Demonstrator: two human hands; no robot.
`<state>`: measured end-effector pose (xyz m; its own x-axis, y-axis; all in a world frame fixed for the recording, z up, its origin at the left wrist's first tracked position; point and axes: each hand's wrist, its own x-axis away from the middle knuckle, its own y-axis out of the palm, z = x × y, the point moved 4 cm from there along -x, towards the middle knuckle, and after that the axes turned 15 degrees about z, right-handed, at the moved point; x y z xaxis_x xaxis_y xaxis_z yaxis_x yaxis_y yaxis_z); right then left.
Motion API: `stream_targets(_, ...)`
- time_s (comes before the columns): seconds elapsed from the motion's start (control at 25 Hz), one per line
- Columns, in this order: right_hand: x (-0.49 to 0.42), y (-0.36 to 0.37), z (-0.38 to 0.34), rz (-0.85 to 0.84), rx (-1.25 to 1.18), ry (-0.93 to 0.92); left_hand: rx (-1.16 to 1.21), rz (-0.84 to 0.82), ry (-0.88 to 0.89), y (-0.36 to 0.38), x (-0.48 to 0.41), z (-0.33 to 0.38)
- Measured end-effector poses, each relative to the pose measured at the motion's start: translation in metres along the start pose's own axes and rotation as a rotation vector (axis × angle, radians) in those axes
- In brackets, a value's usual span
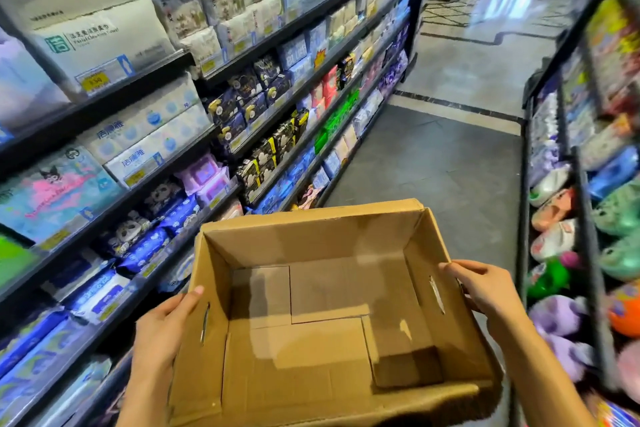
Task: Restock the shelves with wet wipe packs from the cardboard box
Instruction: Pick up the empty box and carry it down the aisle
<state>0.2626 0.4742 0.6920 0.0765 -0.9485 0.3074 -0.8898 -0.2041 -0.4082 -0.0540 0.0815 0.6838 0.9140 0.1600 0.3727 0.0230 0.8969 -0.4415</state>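
the one wide-angle camera is sitting at head height, facing forward and down the aisle (433, 166); it is looking closely onto the cardboard box (329, 340) between the left hand (162, 326) and right hand (485, 291), with shelves (104, 104) bending along both edges.

You have one cardboard box (433, 253) and two hands on it, your left hand (162, 329) and your right hand (485, 291). Two racks of shelves flank you, the left rack (104, 104) and the right rack (585, 218); their packs (145, 250) are too many to count.
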Motion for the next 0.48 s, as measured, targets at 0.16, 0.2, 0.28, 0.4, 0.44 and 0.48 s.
stream_targets(0.16, -0.007, -0.040, 0.019, 0.104, -0.078, 0.013, -0.076, -0.096, 0.034, 0.043, -0.004, 0.010)
stream_targets(0.2, -0.011, -0.050, 0.023, 0.131, -0.079, 0.009, -0.086, -0.118, 0.057, 0.056, -0.002, 0.015)
stream_targets(0.28, -0.021, -0.069, 0.034, 0.174, -0.086, 0.026, -0.109, -0.169, 0.105, 0.084, 0.009, 0.033)
stream_targets(0.4, -0.041, -0.094, 0.046, 0.219, -0.126, 0.067, -0.153, -0.221, 0.168, 0.123, 0.019, 0.055)
stream_targets(0.44, -0.048, -0.102, 0.050, 0.242, -0.139, 0.075, -0.140, -0.243, 0.191, 0.138, 0.022, 0.061)
stream_targets(0.48, -0.057, -0.110, 0.053, 0.260, -0.152, 0.084, -0.142, -0.261, 0.206, 0.153, 0.026, 0.067)
